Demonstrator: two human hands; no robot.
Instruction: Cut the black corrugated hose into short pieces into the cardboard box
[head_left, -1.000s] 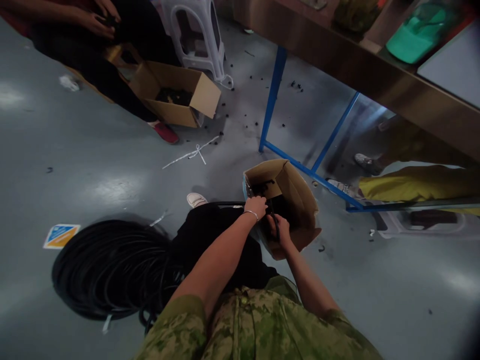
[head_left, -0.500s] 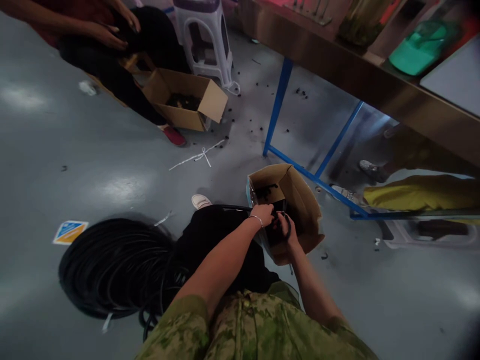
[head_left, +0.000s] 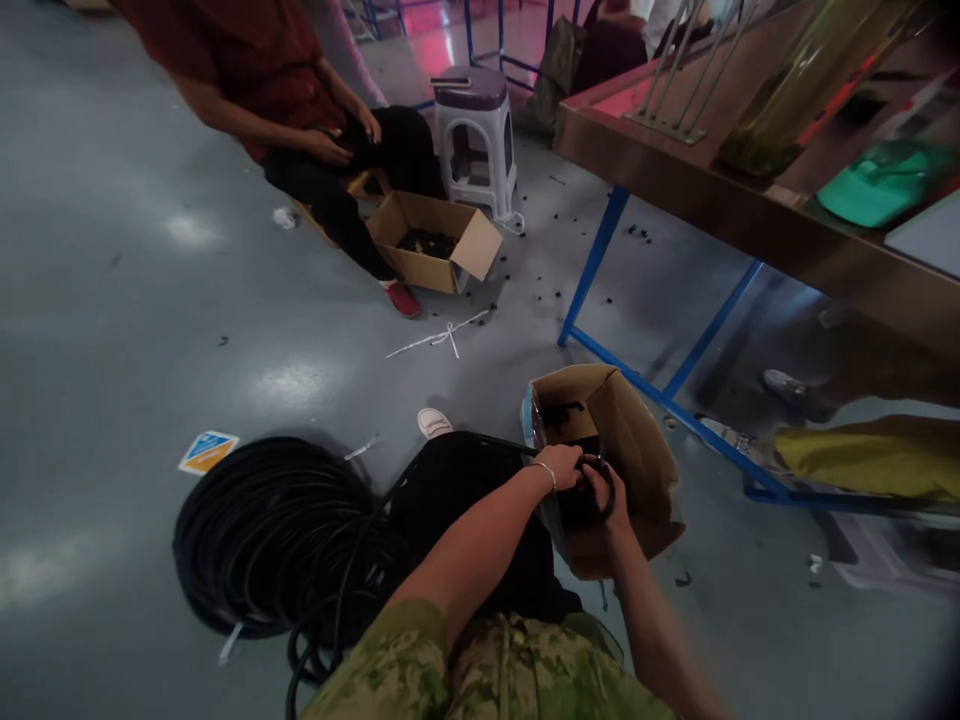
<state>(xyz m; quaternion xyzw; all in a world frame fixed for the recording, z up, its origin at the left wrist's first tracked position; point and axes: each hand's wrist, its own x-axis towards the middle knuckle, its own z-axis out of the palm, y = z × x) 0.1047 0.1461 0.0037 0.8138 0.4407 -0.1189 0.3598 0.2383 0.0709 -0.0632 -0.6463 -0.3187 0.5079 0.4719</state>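
My left hand (head_left: 561, 465), with a band on its wrist, is closed on a black hose (head_left: 502, 442) that runs across my dark-clad leg. A large coil of the same hose (head_left: 262, 530) lies on the floor to my left. Against it, my right hand (head_left: 609, 497) is closed around black-handled scissors (head_left: 608, 492); one looped handle curves over the hand, while the blades are hard to make out. Both hands meet above an open cardboard box (head_left: 637, 440), in which dark pieces (head_left: 562, 412) lie.
A seated person in red (head_left: 262, 90) has another open box (head_left: 420, 270) beside a plastic stool (head_left: 472, 130). To the right stands a table (head_left: 675, 170) with a blue frame (head_left: 592, 270). White string (head_left: 450, 335) and dark scraps lie on the floor.
My view has tilted up and turned left, so the scene sits lower and farther right. Both hands stay together over the box, the right still holding the scissors.
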